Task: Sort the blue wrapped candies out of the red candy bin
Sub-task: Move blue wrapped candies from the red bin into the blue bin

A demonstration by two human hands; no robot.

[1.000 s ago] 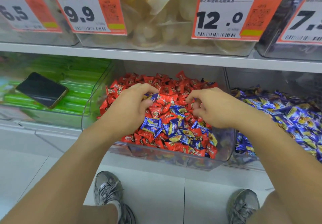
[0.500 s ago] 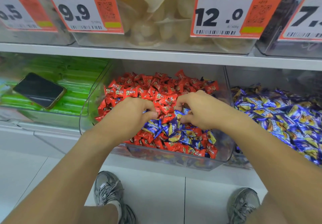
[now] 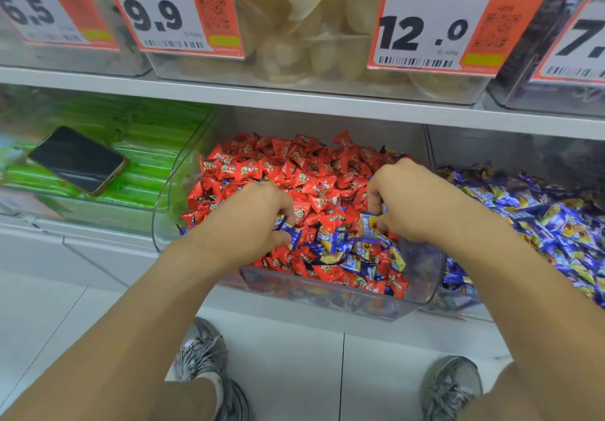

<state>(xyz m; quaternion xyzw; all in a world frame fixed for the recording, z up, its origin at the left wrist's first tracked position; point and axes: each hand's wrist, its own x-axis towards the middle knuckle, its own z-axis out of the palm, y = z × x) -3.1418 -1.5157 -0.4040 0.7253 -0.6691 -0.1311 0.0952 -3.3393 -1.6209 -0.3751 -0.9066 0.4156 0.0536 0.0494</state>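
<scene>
Head view: both of your hands are down in the clear plastic bin of red wrapped candies [image 3: 196,191] on the lower shelf, working the front of the pile where the stray blue wrapped candies [image 3: 337,240] lie thickest. Half a second ago your hands sat almost knuckle to knuckle over the middle of the pile; now they have drawn apart and pulled toward the near edge, each with a catch. Your left hand [image 3: 248,221] is curled tight, gripping at least one blue wrapper that shows at its fingertips. Your right hand [image 3: 412,201] is clenched too, pinching a blue candy between thumb and fingers; how many pieces either fist holds cannot be told.

The gathering, by the look of it, is giving way to the carry. The clear neighbouring bin of blue and yellow wrapped candies [image 3: 540,224] stands just beside on your right, the likely home for both handfuls. Plenty of blue remains mixed with red along the front wall, so the sort is far from done, and some pieces may be buried.

To the left, a dark smartphone [image 3: 77,158] rests on the clear bin of green packets [image 3: 154,145]. Orange price tags [image 3: 435,24] hang on the shelf above.
</scene>
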